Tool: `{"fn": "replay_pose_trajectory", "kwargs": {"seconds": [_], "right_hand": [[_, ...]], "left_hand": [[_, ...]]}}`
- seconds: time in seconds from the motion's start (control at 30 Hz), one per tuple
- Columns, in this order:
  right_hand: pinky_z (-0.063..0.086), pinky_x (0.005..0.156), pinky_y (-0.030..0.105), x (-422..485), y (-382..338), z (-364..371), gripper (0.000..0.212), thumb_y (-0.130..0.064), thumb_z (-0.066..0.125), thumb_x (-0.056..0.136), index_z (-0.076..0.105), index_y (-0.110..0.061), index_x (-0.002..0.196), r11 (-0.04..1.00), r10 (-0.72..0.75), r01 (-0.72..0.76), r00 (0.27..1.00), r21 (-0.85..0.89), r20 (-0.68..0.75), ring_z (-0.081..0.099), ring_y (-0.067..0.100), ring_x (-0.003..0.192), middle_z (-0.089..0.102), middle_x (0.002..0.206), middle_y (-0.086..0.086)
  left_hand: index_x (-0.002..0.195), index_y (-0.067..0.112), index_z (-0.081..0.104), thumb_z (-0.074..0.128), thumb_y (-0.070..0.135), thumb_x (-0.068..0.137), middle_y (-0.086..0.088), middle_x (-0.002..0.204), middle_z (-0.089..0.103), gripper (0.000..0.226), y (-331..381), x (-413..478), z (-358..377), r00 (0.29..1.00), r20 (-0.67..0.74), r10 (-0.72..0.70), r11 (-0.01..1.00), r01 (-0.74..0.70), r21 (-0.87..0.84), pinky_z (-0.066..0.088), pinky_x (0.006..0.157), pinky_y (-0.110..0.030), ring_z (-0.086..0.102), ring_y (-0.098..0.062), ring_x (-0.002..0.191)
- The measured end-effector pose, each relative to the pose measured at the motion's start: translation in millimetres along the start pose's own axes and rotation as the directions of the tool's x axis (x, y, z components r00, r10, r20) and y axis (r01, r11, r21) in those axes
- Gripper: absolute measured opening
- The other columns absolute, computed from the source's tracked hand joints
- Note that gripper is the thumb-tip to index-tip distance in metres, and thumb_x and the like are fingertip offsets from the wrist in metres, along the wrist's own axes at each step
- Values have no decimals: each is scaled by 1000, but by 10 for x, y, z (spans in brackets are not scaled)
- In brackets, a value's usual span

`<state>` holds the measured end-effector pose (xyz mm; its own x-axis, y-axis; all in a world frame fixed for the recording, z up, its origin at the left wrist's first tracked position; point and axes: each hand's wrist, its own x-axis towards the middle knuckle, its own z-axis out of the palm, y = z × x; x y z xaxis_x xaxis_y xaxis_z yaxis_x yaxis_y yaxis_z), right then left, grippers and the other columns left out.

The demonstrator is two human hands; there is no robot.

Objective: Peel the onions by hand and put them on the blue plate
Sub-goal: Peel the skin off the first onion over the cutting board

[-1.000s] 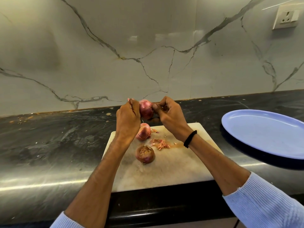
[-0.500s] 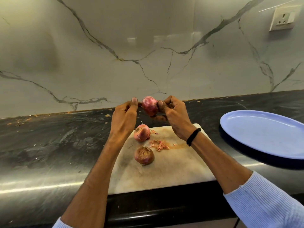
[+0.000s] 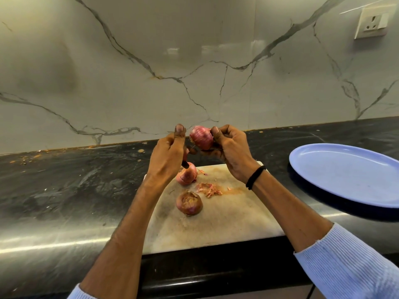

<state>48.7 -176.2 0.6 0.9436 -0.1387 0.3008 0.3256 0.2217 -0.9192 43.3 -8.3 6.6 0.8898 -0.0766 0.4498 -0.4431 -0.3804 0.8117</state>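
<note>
Behind the grip, the whole background is being filled by a veined marble wall (image 3: 194, 61). Below and around the grip, a black countertop (image 3: 64, 190) is being streaked by reflected light, and crumbs are being shown along its back edge. Directly beneath the grip, a pale cutting board (image 3: 226, 223) is being borne by that countertop. Well to the right of the grip and lower, the blue plate (image 3: 345, 175) is being borne by the same countertop, apart from the board.

The held onion (image 3: 201, 138) is being gripped by the right hand (image 3: 233, 154). A thumb is being pressed on its upper right side and curled fingers are being wrapped beneath it, so it is being held in the air above the board's far edge. The left hand (image 3: 168, 156) is being held just left of the grip, with its thumb (image 3: 180, 130) raised beside the onion. Its fingers are being curled out of sight, and whether anything is being pinched by them cannot be told.

Just below the grip, a second onion (image 3: 187, 175) with torn skin is being partly hidden by the left hand. Farther below the grip, a third onion (image 3: 189, 203) is being shown on the board in its brown skin. Peel scraps (image 3: 208, 188) are being shown below the grip and slightly right, beside both onions. A black wristband (image 3: 255, 176) is being worn on the right wrist. Far up and to the right of the grip, a socket (image 3: 371, 22) is being shown on the wall.
</note>
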Motion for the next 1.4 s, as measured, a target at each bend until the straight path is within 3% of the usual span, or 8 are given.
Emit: {"fn": "replay_pose_trajectory", "kwargs": {"seconds": [0.23,0.37,0.47,0.63,0.83,1.1,1.27,1.4], "right_hand": [[63,67,39,50,28,-18,13,-20,56,100,58,-7,99,1000,-1,0,999,-23,-40,66,33,108,62,113,16],[62,64,35,57,3,-39,13,-19,55,101,58,-7,96,1000,-12,13,999,15,-43,67,33,102,62,114,21],[62,63,33,62,-7,-48,13,-19,55,101,58,-7,98,999,-9,10,999,32,-41,66,33,105,63,114,19],[62,66,33,81,33,-58,23,-25,57,99,61,-4,109,999,-34,34,999,14,-30,67,34,106,64,118,19],[58,89,48,59,51,-2,68,-55,63,78,62,3,114,1000,-24,24,999,-11,23,68,34,108,68,114,21],[57,94,41,-26,88,31,26,-25,59,97,69,-10,117,986,-112,131,979,-102,171,68,25,110,71,114,14],[59,90,40,-33,88,27,25,-19,50,102,68,-8,116,977,-136,154,982,-149,128,70,25,103,72,107,12],[57,93,44,-8,108,13,33,-20,51,102,66,0,124,963,-134,149,988,-225,79,67,29,109,70,112,17]], "left_hand": [[140,16,55,49,36,98,2,129,64,47,25,-7,35,987,132,96,993,-86,-77,46,106,-27,59,-11,118],[147,22,47,62,27,98,16,123,57,52,24,-8,81,982,160,96,995,-89,-50,41,102,-21,55,7,109],[155,30,30,66,28,95,4,141,47,70,-24,24,153,978,181,106,989,-122,79,40,110,-33,51,-9,123],[153,28,33,70,19,91,-11,146,34,73,-114,63,164,961,155,231,945,-259,197,42,113,-41,44,-23,133],[133,14,44,73,17,88,1,128,54,54,-96,45,179,964,44,261,955,-265,136,42,91,-1,55,-8,112],[140,12,51,77,14,85,-8,132,60,61,-165,66,135,924,38,380,877,-373,304,48,104,-31,58,-20,119],[144,9,50,74,6,86,-13,137,60,62,-151,39,146,917,36,398,867,-388,314,43,109,-28,57,-23,125],[145,13,49,71,2,89,-9,139,59,61,-171,35,138,933,30,358,894,-351,280,31,99,1,54,-12,122]]}}
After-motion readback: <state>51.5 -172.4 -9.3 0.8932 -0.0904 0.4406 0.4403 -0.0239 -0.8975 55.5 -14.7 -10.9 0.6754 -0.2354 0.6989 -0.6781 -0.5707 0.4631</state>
